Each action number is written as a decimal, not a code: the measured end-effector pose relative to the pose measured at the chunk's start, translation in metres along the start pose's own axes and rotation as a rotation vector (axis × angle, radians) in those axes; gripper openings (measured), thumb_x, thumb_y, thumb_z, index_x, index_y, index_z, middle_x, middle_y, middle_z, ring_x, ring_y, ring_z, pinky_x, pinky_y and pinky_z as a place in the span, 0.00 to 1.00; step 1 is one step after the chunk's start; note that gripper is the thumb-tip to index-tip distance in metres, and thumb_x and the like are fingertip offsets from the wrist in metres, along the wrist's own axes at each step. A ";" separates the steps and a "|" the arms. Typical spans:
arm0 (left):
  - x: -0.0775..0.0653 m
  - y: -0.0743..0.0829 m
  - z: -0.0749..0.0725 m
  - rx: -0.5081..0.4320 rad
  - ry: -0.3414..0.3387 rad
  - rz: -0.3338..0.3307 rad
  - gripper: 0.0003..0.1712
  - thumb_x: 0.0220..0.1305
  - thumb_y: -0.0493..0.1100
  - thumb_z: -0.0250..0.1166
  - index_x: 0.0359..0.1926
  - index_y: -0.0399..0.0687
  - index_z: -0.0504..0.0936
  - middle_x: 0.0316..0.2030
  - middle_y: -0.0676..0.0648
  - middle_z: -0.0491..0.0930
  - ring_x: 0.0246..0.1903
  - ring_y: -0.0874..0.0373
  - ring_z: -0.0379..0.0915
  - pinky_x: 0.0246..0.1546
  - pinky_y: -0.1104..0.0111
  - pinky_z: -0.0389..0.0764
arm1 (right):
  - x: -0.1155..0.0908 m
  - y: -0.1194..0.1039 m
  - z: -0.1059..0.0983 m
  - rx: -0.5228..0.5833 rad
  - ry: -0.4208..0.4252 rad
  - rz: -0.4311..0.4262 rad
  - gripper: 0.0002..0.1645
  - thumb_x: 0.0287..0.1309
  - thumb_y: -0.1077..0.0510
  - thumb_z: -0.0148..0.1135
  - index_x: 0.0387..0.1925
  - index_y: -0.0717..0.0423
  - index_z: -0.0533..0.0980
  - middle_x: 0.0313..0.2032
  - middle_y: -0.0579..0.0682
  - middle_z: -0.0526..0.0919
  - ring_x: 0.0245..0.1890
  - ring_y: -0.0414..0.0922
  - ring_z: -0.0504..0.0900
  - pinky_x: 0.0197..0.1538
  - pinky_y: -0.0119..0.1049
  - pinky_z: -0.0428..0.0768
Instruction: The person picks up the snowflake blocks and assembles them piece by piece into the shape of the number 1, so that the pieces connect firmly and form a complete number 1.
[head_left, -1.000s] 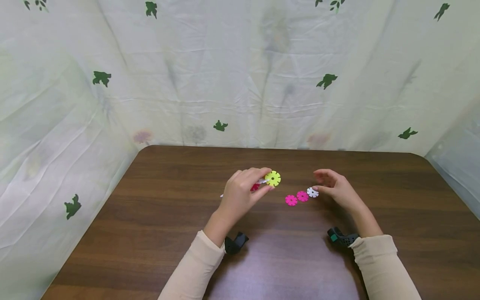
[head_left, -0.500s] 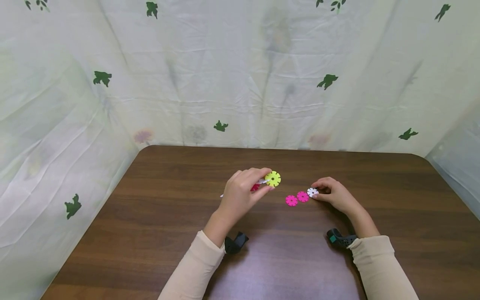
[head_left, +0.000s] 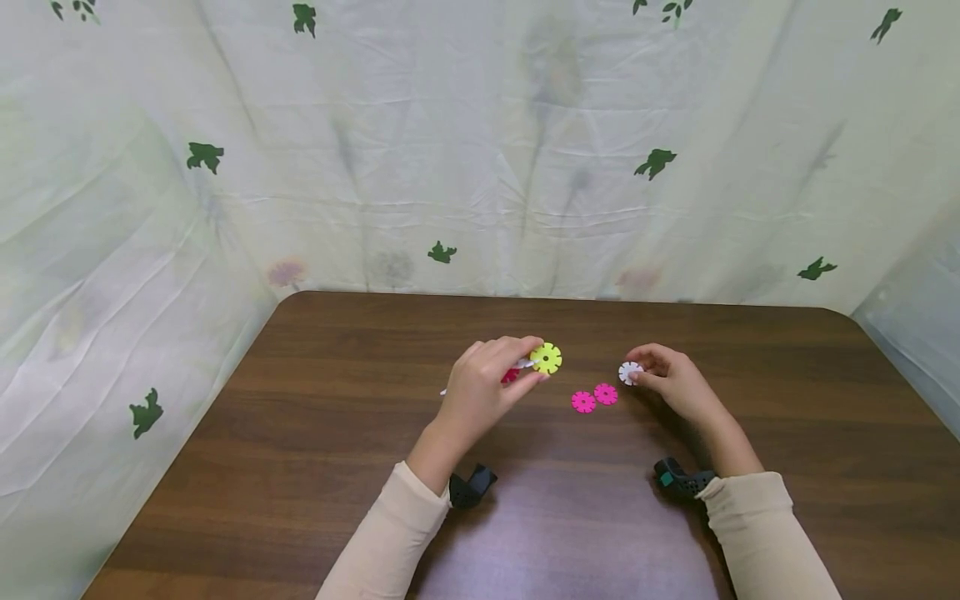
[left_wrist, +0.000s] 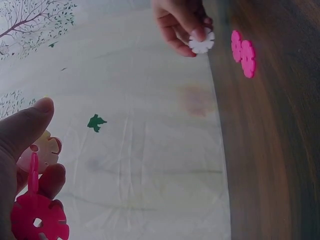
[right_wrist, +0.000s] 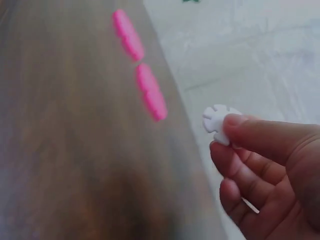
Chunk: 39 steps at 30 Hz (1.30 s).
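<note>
My left hand (head_left: 486, 382) grips a joined piece of notched plastic discs above the table. A yellow disc (head_left: 552, 363) sticks out past its fingertips, with white and pink parts partly hidden by the hand. Seen in the left wrist view, a pink disc (left_wrist: 24, 216) hangs at the lower end of this piece. My right hand (head_left: 678, 385) pinches a white notched disc (right_wrist: 214, 120) between thumb and fingers, lifted off the tabletop. Two pink notched discs (head_left: 578, 403) lie side by side on the table, to the left of the right hand.
The brown wooden table (head_left: 300, 467) has rounded far corners. Behind it and at the sides hangs a pale curtain (head_left: 480, 150) with green bird shapes. Black bands (head_left: 471, 487) are worn on both wrists.
My right hand closed its fingers on the white disc and lifted it up, away from the pink discs. The left hand stayed in place with its joined discs.
</note>
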<state>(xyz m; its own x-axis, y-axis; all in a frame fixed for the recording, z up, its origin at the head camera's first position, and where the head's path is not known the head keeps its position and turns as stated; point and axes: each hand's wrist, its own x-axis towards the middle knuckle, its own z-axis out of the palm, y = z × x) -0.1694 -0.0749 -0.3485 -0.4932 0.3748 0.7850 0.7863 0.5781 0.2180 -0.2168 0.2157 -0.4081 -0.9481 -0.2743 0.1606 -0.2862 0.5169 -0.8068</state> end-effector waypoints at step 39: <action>0.001 0.008 0.007 0.007 -0.046 0.038 0.20 0.46 0.45 0.72 0.42 0.44 0.80 0.33 0.52 0.80 0.31 0.63 0.74 0.29 0.72 0.69 | -0.027 -0.131 0.013 0.118 0.081 -0.382 0.09 0.43 0.77 0.62 0.29 0.67 0.74 0.27 0.54 0.77 0.26 0.45 0.75 0.30 0.29 0.75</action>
<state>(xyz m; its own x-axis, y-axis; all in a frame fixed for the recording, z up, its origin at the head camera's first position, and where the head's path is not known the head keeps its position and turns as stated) -0.1658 -0.0650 -0.3501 -0.4800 0.4290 0.7652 0.8020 0.5681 0.1846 -0.1522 0.1446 -0.3142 -0.7858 -0.3611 0.5021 -0.6067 0.2922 -0.7393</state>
